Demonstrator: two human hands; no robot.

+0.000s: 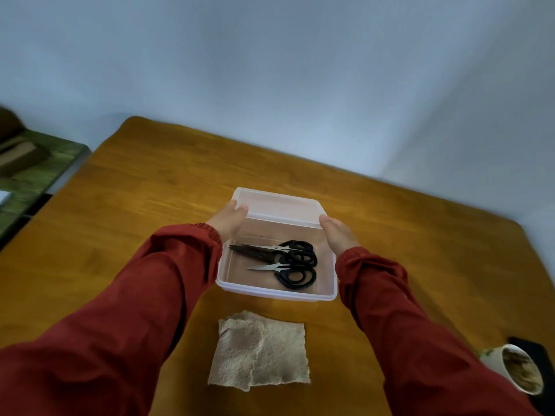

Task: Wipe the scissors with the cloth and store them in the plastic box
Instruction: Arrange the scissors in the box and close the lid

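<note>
- The scissors [288,259] are seen lying flat inside the plastic box [276,291], which is set near the middle of the table [150,190].
- The lid [282,207] is gripped at its left end by the left hand [229,222] and at its right end by the right hand [338,235], and is held over the box's far half.
- The cloth [261,352] is laid flat between the box and the table's near edge.
- If the lid is lowered askew, a corner may be left unseated.
- If one side is pressed harder, the light box may be slid or tipped.
- A cup [516,370] by the near right corner could be knocked by the right sleeve.
</note>
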